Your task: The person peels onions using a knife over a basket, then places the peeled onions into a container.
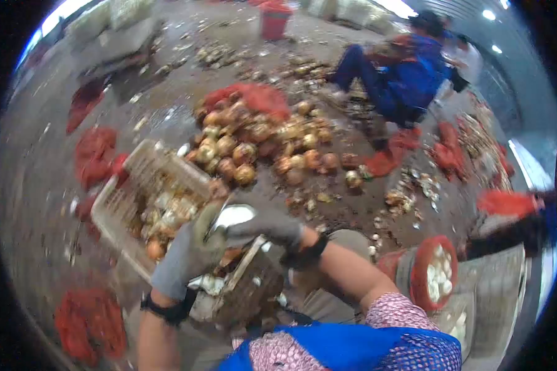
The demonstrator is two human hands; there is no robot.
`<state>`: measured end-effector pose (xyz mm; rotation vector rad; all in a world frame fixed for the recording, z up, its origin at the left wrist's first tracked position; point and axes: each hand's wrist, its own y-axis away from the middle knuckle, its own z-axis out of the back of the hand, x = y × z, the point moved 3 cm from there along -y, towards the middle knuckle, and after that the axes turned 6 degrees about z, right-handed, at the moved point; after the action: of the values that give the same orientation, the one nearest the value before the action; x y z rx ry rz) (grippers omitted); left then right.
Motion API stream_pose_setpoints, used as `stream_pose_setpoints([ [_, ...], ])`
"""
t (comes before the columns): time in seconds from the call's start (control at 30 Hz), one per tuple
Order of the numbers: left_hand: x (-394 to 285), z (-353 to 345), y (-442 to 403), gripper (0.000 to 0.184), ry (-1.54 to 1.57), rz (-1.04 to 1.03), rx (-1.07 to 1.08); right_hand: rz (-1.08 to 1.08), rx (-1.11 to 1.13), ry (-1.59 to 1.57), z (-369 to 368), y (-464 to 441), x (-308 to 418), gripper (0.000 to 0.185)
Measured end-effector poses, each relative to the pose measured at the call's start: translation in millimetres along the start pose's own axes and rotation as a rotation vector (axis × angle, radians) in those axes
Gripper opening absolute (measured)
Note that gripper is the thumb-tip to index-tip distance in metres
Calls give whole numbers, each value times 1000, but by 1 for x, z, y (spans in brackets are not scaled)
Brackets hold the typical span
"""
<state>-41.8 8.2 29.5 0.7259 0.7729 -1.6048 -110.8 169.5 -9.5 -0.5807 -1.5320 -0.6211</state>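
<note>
A pale, peeled-looking onion [235,215] is between my two gloved hands, above the near side of a plastic crate. My left hand [195,250] is closed around its left side. The fingers of my right hand [266,227] are bent against its right side; blur hides whether they also grip a tool. Below them, the off-white crate [120,226] contains onion skins [170,207] and a brown onion [155,249]. Loose pale skin [209,284] hangs by the crate's near edge, under my left hand.
A heap of unpeeled onions [244,151] lies beyond the crate, partly under red netting [247,98]. At right stands a red-rimmed container [419,275] of white onions. Red net bags [93,321] and skins litter the floor. A person in blue [408,77] sits farther back.
</note>
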Motion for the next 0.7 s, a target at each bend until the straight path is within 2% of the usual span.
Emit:
stream_pose_setpoints([
  [0.03,5,-5,4,54,-73,-184,-50,-40,5,380,3,1,10,48],
  [0.07,11,-11,8,55,58,-70,-24,13,-20,379,1,6,17,47],
  [0.1,20,-16,14,56,181,66,7,155,-28,295,1,2,-8,51],
  [0.13,40,-23,14,57,129,9,7,50,15,195,0,0,-7,56],
  [0.17,35,-23,4,58,78,-37,1,73,-21,172,-1,-2,-7,55],
  [0.2,28,-17,13,58,-332,-65,54,104,-13,151,-1,-5,-11,53],
  [0.23,28,-22,12,58,-335,-80,66,132,-2,130,-1,-6,-13,51],
  [0.3,45,-31,16,57,802,308,-10,121,14,138,2,-6,-18,55],
  [0.33,36,-24,14,56,515,155,-45,111,48,145,1,-7,-19,61],
  [0.37,30,-20,15,56,512,152,-44,115,46,145,0,-7,-19,61],
  [0.43,14,-14,14,53,282,116,23,83,37,91,-2,-7,-19,61],
  [0.47,27,-16,13,49,247,32,53,86,35,92,-2,-6,-17,61],
  [0.5,28,-15,15,49,243,30,54,88,20,140,-2,-6,-15,61],
  [0.57,30,-13,18,54,408,377,20,90,-9,237,-3,-5,-9,61],
  [0.6,37,-14,15,54,405,371,14,97,-7,240,-4,-6,-6,61],
  [0.67,51,-17,11,59,398,83,26,23,-41,93,-5,-6,-7,61],
  [0.7,56,-14,15,59,393,82,29,26,-44,89,-6,-7,-6,61],
])
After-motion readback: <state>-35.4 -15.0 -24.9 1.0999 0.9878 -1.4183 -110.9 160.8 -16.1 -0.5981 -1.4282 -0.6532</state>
